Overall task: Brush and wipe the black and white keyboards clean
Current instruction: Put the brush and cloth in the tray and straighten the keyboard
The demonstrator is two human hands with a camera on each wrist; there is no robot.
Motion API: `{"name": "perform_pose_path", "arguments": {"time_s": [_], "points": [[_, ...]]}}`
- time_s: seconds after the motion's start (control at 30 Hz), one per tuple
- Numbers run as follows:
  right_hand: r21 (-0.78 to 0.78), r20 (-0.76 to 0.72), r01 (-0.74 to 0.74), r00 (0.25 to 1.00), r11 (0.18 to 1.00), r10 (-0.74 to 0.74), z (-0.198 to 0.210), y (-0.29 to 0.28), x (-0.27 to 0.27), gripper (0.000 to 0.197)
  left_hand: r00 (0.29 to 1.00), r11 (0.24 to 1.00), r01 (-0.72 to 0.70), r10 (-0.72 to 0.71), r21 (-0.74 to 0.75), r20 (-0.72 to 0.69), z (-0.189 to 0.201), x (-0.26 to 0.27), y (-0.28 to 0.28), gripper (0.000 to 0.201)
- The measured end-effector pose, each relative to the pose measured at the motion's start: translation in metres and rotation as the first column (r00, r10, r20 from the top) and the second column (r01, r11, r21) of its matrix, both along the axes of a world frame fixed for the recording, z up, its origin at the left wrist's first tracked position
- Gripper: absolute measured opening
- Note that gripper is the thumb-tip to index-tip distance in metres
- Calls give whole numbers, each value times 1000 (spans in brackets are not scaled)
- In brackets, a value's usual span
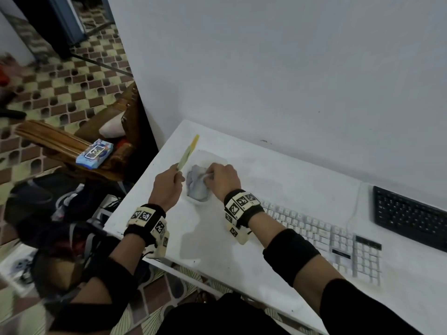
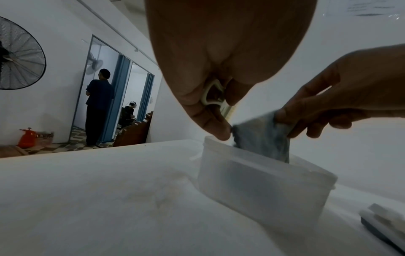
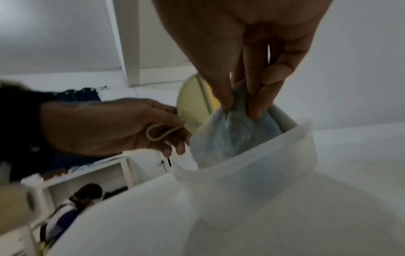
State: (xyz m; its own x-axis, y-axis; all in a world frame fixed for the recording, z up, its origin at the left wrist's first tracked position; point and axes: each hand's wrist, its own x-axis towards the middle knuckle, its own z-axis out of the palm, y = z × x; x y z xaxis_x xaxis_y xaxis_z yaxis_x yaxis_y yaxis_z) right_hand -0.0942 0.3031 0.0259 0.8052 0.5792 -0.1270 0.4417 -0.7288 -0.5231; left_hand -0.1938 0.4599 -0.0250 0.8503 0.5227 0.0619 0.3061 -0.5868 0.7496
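Counter [image 1: 278,189] of white carries everything, set against a pale wall. White keyboard [image 1: 321,235] lies at its near right, with the black keyboard [image 1: 411,218] just beyond it, further right. Left of both stands a translucent tub [image 2: 258,183] with a grey-blue cloth [image 2: 267,138] bunched inside. Right hand [image 1: 223,178] reaches into the tub, fingers [image 3: 256,104] pinching the cloth's top. Left hand [image 1: 167,187], just beside the tub, grips the handle of a yellow-green brush [image 1: 188,152], its far end pointing away.
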Motion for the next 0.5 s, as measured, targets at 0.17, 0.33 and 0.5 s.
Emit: {"name": "perform_pose_path", "arguments": {"time_s": [0.17,0.33,0.5], "points": [[87,148,60,986,994,-72,-8,-4,-12,29,999,1000,11,-11,-5,50,-2,2,-2,19],[-219,186,-9,981,976,51,-21,-6,-29,39,998,995,68,-67,72,-17,-6,5,-4,38],[-1,40,222,974,975,-221,-5,-15,-11,41,978,960,183,-156,213,-138,-3,7,-14,43]]}}
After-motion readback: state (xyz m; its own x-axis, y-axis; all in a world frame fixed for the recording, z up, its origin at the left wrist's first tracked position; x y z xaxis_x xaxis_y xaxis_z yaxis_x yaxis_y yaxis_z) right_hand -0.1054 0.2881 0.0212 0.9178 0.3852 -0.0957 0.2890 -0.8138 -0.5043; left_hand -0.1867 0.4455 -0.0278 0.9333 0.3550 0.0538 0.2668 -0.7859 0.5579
